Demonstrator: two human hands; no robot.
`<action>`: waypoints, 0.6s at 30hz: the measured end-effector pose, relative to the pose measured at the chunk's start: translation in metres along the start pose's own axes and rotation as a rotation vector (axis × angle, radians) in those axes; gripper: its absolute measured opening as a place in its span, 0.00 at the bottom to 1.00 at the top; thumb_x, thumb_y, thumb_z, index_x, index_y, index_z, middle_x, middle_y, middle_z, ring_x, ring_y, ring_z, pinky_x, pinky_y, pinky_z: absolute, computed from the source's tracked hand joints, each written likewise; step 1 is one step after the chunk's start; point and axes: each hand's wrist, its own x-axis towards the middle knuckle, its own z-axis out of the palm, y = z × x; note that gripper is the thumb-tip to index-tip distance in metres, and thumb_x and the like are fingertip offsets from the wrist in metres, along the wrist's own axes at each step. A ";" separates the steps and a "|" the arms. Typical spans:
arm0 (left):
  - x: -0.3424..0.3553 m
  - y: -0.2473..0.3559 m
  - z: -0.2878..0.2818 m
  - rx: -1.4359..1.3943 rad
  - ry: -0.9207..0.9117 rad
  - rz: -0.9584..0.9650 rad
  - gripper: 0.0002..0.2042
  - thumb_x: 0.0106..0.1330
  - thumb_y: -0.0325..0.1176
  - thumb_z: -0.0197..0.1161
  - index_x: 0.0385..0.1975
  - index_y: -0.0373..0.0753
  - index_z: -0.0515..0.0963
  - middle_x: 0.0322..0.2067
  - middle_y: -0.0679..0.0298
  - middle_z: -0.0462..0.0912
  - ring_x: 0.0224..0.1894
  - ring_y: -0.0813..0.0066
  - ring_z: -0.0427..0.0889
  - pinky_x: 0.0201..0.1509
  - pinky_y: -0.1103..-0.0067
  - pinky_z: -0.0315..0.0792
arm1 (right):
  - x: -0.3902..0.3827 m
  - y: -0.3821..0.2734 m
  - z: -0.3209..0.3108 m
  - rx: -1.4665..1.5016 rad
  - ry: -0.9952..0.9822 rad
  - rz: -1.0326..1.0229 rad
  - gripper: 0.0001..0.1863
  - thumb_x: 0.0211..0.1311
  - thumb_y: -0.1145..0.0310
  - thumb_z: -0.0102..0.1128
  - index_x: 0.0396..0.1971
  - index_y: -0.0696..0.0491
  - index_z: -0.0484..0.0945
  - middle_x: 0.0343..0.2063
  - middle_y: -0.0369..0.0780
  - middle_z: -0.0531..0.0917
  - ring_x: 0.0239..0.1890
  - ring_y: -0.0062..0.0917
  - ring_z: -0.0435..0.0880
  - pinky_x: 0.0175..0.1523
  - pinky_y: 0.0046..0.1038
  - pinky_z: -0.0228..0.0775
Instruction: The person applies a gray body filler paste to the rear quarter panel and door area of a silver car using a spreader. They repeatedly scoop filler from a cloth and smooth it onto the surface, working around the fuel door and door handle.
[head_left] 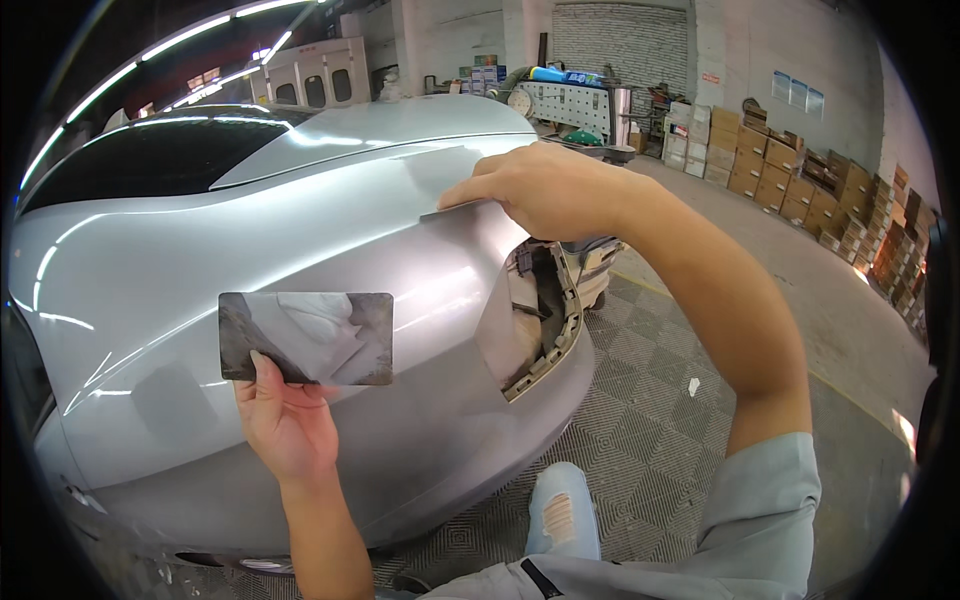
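Silver car body and two hands, as I read them from afar through the head camera, left to right. At upper left lies a dark window (150, 165) set in the silver car (140, 290), whose glossy bodywork spreads across the left half and centre of the frame. Left of centre, the left hand (287, 425) grasps a flat dark plate (375, 350) by its lower edge, the thumb lying over the near face; pale grey smears cover part of that face. The plate is held out in front of the bodywork. At upper centre, the right hand (545, 190) pinches a thin dark blade (452, 212) between thumb and fingers. The blade lies over the car's rear corner; I cannot tell whether its edge touches the surface. Just below the right hand, a lamp opening (545, 320) in the bodywork exposes its inner edge. At lower centre, a knee in torn pale jeans (575, 500) stands above the patterned floor (640, 450). Right of it, a small white scrap (694, 387) lies on the floor. At upper right, stacked cartons (775, 170) line the wall (840, 80).
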 end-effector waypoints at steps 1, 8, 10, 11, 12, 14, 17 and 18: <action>-0.001 0.000 0.001 0.016 0.004 -0.012 0.11 0.69 0.31 0.45 0.48 0.37 0.67 0.41 0.63 0.78 0.37 0.74 0.80 0.27 0.78 0.77 | -0.003 0.000 -0.001 -0.008 0.014 -0.012 0.26 0.50 0.83 0.45 0.49 0.46 0.73 0.37 0.43 0.78 0.39 0.38 0.76 0.46 0.35 0.68; -0.010 0.000 0.010 0.082 0.089 -0.056 0.12 0.68 0.31 0.48 0.48 0.35 0.67 0.40 0.59 0.78 0.36 0.70 0.81 0.30 0.75 0.81 | -0.068 0.000 -0.011 0.615 0.558 0.288 0.18 0.56 0.76 0.51 0.49 0.57 0.70 0.37 0.40 0.80 0.39 0.25 0.78 0.47 0.25 0.68; -0.018 -0.007 0.012 0.117 0.085 -0.092 0.12 0.67 0.30 0.49 0.48 0.34 0.67 0.40 0.58 0.78 0.35 0.69 0.81 0.30 0.74 0.81 | -0.082 -0.008 0.013 0.934 0.807 0.249 0.17 0.58 0.74 0.52 0.48 0.59 0.70 0.38 0.38 0.79 0.41 0.21 0.77 0.48 0.24 0.68; -0.022 -0.013 0.014 0.119 0.068 -0.119 0.13 0.67 0.30 0.49 0.48 0.34 0.67 0.39 0.58 0.78 0.35 0.69 0.81 0.30 0.74 0.81 | -0.090 -0.013 0.026 1.051 0.864 0.233 0.16 0.59 0.74 0.53 0.47 0.59 0.70 0.38 0.38 0.79 0.41 0.20 0.76 0.49 0.24 0.68; -0.027 -0.019 0.016 0.132 0.064 -0.147 0.13 0.67 0.30 0.50 0.48 0.34 0.67 0.39 0.58 0.78 0.35 0.69 0.81 0.30 0.74 0.81 | -0.096 -0.019 0.039 1.174 0.921 0.225 0.15 0.59 0.73 0.54 0.47 0.59 0.71 0.39 0.37 0.79 0.42 0.19 0.76 0.49 0.24 0.68; -0.035 -0.030 0.019 0.109 0.011 -0.222 0.12 0.66 0.28 0.50 0.48 0.34 0.68 0.39 0.58 0.78 0.34 0.69 0.81 0.30 0.74 0.81 | -0.100 -0.033 0.064 1.328 0.906 0.234 0.15 0.59 0.73 0.56 0.46 0.58 0.71 0.39 0.36 0.79 0.41 0.18 0.76 0.49 0.23 0.68; -0.046 -0.046 0.028 0.112 -0.059 -0.319 0.11 0.66 0.27 0.50 0.46 0.33 0.69 0.37 0.59 0.79 0.33 0.70 0.81 0.29 0.75 0.81 | -0.105 -0.052 0.080 1.462 0.717 0.163 0.14 0.59 0.74 0.57 0.45 0.58 0.72 0.39 0.34 0.79 0.40 0.16 0.76 0.47 0.22 0.68; -0.047 -0.051 0.031 0.126 -0.079 -0.335 0.11 0.66 0.27 0.50 0.46 0.33 0.70 0.37 0.59 0.79 0.33 0.71 0.81 0.29 0.75 0.81 | -0.105 -0.059 0.081 1.480 0.639 0.108 0.14 0.58 0.74 0.57 0.45 0.58 0.73 0.38 0.34 0.79 0.40 0.15 0.76 0.47 0.21 0.68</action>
